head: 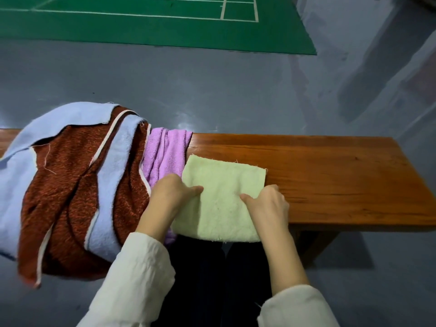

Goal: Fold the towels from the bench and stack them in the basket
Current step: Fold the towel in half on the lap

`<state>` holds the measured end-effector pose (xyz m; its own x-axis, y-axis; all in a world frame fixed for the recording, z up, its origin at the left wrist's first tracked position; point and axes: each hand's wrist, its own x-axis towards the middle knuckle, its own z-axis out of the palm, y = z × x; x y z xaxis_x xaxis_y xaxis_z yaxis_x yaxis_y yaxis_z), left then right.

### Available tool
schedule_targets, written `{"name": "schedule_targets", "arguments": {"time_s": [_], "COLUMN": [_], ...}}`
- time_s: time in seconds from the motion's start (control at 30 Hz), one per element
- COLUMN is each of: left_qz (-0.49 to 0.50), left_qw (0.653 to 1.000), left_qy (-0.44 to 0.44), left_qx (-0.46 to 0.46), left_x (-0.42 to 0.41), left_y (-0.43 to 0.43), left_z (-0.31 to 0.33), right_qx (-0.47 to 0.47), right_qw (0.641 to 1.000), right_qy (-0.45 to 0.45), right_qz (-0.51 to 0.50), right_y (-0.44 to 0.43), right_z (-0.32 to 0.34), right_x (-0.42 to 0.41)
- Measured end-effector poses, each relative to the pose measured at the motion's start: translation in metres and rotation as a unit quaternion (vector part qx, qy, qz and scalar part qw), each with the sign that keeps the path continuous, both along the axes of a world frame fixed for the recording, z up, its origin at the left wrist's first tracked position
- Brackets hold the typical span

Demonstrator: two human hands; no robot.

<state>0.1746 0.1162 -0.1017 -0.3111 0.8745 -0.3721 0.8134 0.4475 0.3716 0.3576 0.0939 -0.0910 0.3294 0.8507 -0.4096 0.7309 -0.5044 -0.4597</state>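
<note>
Lying flat on the wooden bench is the pale green towel, folded into a neat rectangle, its near edge hanging just over the front of the seat above the person's dark trousers. Both hands are on it! The left hand comes in at the towel's left edge, back of the hand up, thumb stretched across the top of the cloth and pointing right, with the fingers curled down at the edge, so it pinches the towel there. The right hand mirrors it on the right edge: thumb laid on top and pointing left, knuckles bent, fingers wrapped round the side, pinching too. The towel sits squarely between the two grips, with most of its face bare between the thumbs. Both wrists angle inward from cream sleeves, the left sleeve and the right sleeve, pushed back off the forearms.

Just left of the left hand, a purple towel lies bunched and touches the green one's left edge. Beyond it a rust-red towel with pale trim and a light blue towel are heaped together, draped over the bench front. The right stretch of the bench shows bare wood. Behind, the grey floor runs up to a green court mat with white lines.
</note>
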Motion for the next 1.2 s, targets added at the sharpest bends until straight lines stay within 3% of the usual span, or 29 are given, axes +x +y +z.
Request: {"name": "schedule_targets", "arguments": {"time_s": [0.13, 0.23, 0.3, 0.37, 0.43, 0.8, 1.2], "left_qz": [0.001, 0.001, 0.005, 0.023, 0.043, 0.039, -0.004], "left_qw": [0.999, 0.995, 0.992, 0.987, 0.982, 0.95, 0.923], "left_qy": [-0.036, -0.095, -0.128, -0.149, -0.167, -0.251, -0.314], "left_qx": [-0.03, -0.028, 0.011, 0.055, 0.075, 0.18, 0.224], "left_x": [0.004, 0.007, 0.007, 0.006, 0.004, 0.007, 0.044], "left_y": [-0.002, -0.007, -0.012, -0.018, -0.023, -0.037, -0.057], "left_z": [0.004, 0.002, -0.001, -0.005, -0.009, -0.015, 0.007], "right_qx": [-0.019, 0.019, 0.052, 0.053, 0.051, 0.153, 0.229], "right_qw": [0.998, 0.995, 0.98, 0.943, 0.92, 0.9, 0.862], "right_qy": [0.049, 0.085, 0.191, 0.328, 0.383, 0.402, 0.441], "right_qz": [0.029, 0.057, 0.03, -0.027, -0.067, -0.067, -0.099], "right_y": [0.007, 0.007, 0.003, -0.001, -0.004, -0.012, -0.043], "right_z": [-0.001, -0.002, -0.005, -0.011, -0.02, -0.035, -0.008], "right_x": [0.001, 0.005, 0.006, 0.005, 0.003, 0.002, 0.041]}}
